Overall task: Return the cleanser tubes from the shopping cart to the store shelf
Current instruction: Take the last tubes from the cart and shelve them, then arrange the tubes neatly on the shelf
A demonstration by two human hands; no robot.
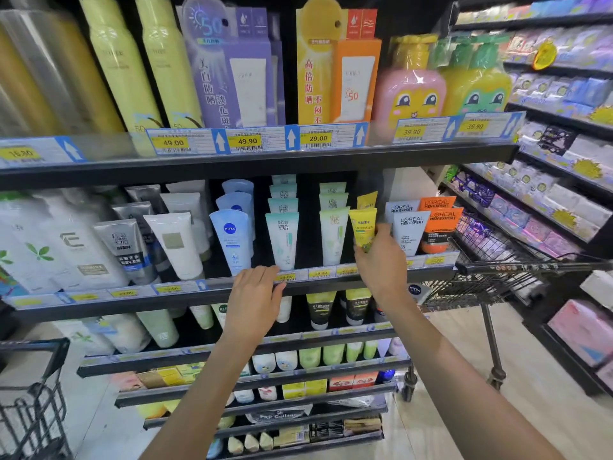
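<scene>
My right hand (381, 263) grips the lower end of a yellow cleanser tube (363, 225) that stands upright at the front of its row on the middle shelf (212, 290), between green-white tubes (333, 235) and grey L'Oreal tubes (409, 229). Another yellow tube stands behind it. My left hand (253, 302) rests with straight fingers on the shelf's front edge, below a teal-white tube (283, 239) and a blue Nivea tube (232, 239). The shopping cart (497, 270) stands to the right of the shelf; what it holds is unclear.
An upper shelf (265, 157) with sunscreen boxes and bottles overhangs the tube rows. Lower shelves hold more tubes and boxes. A black basket (30, 400) sits at the lower left. Another stocked shelving unit (564, 180) runs along the right, beyond the cart.
</scene>
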